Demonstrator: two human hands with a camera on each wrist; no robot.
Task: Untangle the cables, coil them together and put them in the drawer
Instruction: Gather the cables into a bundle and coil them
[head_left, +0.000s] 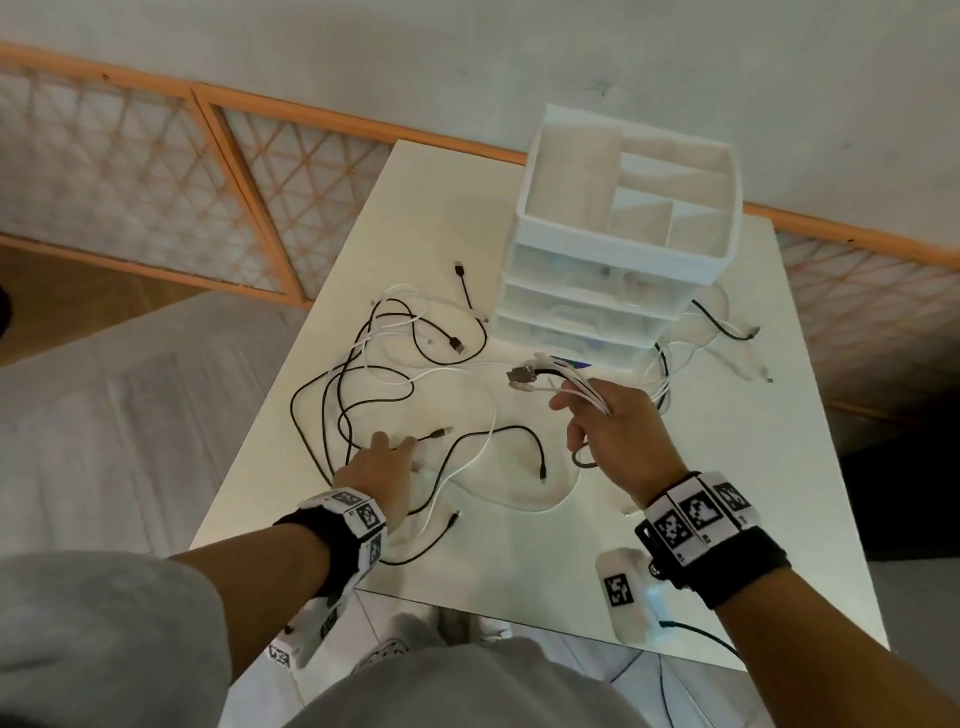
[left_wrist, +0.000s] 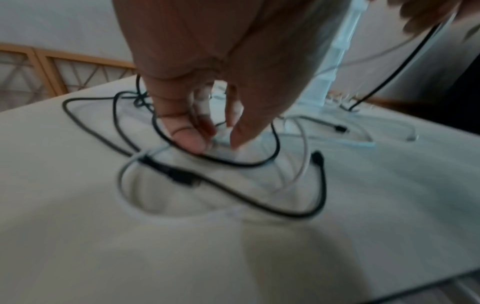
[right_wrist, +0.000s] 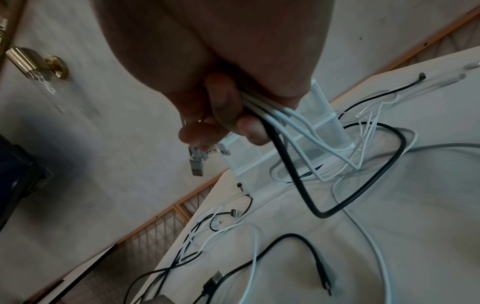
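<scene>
left hand (left_wrist: 207, 67) hides its pinched cable end.

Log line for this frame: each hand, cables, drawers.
left hand: pinching cable on table | right hand: gripping bundle of cable ends | loose cables: tangled | drawer unit: closed

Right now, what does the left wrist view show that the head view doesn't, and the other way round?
Only the left wrist view shows the left hand's fingertips closing on a white cable lying on the table; whether they already grip it is too blurred to tell. Only the head view shows the drawer unit's open top tray and the right hand gripping a bundle of cable ends. Both show loose black and white cables spread over the table.
</scene>
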